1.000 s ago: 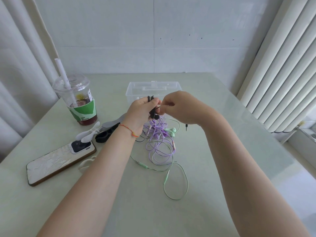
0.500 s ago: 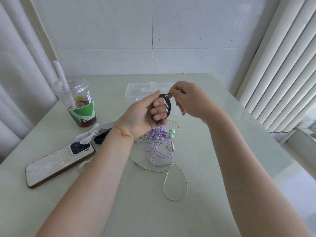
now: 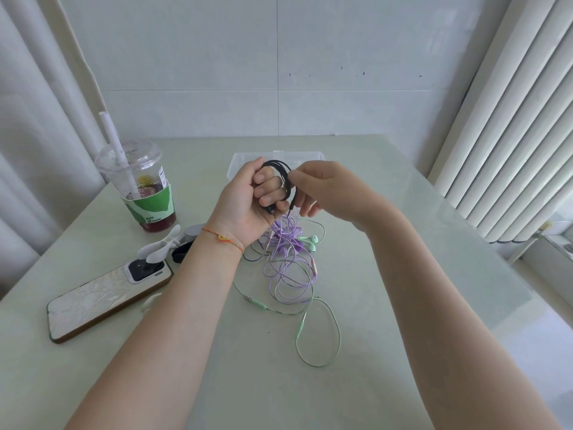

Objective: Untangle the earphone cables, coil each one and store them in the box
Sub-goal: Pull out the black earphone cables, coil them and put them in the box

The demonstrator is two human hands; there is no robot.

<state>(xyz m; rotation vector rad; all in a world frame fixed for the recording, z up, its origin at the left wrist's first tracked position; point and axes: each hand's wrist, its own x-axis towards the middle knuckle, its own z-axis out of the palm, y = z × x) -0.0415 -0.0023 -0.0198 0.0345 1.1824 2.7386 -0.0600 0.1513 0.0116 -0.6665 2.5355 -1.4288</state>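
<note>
Where the pale green table (image 3: 403, 352) comes nearest, a thin mint-green cable (image 3: 322, 336) lies in a loose oval loop, running back into a knot of glossy purple cable (image 3: 288, 268) with green earbuds (image 3: 310, 242) beside it. Left of that rests a phone (image 3: 102, 301) in a crinkled white case, then a small white fan (image 3: 162, 248). Above the tangle, the left hand (image 3: 248, 203) has its fingers curled through a round coil of black cable (image 3: 283, 178), gripping it; the right hand (image 3: 328, 189) pinches the coil's edge between thumb and fingertips. Behind them sits a clear plastic box (image 3: 310, 156), and off left a domed plastic cup (image 3: 139, 184) with a paper straw.
</note>
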